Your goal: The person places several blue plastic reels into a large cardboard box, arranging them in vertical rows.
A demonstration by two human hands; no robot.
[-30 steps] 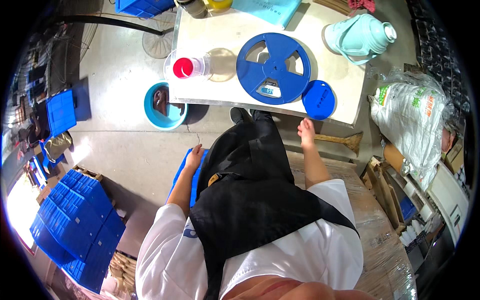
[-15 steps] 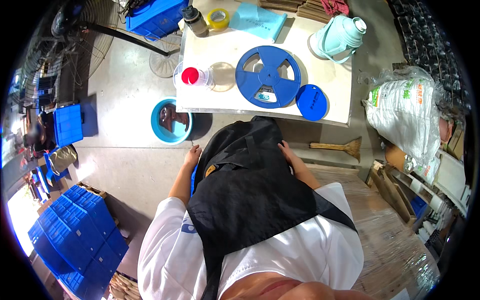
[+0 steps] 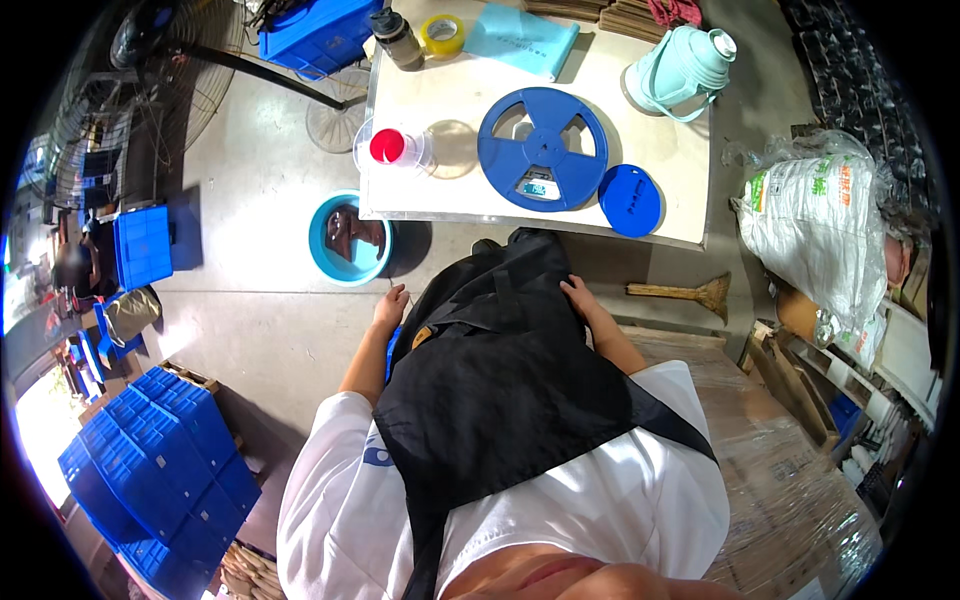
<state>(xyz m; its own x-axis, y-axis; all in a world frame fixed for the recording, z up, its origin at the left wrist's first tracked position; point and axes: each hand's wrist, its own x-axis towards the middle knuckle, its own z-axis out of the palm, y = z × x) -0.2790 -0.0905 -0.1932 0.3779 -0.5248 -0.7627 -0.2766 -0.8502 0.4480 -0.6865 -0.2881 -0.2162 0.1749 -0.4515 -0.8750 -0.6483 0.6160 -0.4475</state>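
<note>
While the person sits or stands with forearms reaching forward on either side of the body, the left hand [image 3: 389, 308] is just left of a black cloth apron [image 3: 500, 400], and the right hand [image 3: 580, 298] lies along its right edge. The left fingers are loosely bent and close together; the right fingers bend toward the apron, partly hidden, so how wide either grip is cannot be told, nor whether the right fingertips touch the cloth.

Ahead of both hands is a pale, flat-topped table [image 3: 420, 190]. Near the middle of its near side is a round, dark blue reel with wide cut-out openings [image 3: 543, 146]; a small digital scale with a lit display [image 3: 537, 186] shows through the lower opening. Just beside the reel, to the right, a flat, bright blue disc [image 3: 631, 200] lies at the table's near edge. At the left edge is a clear plastic vessel with a red round part [image 3: 386, 146]. A pale green flask with a handle [image 3: 690, 70] is at the far right.

On the floor, a round turquoise basin [image 3: 318, 245] holds something dark brown, left of the table's near corner. A straw-coloured broom [image 3: 690, 292] lies right of the right hand.
</note>
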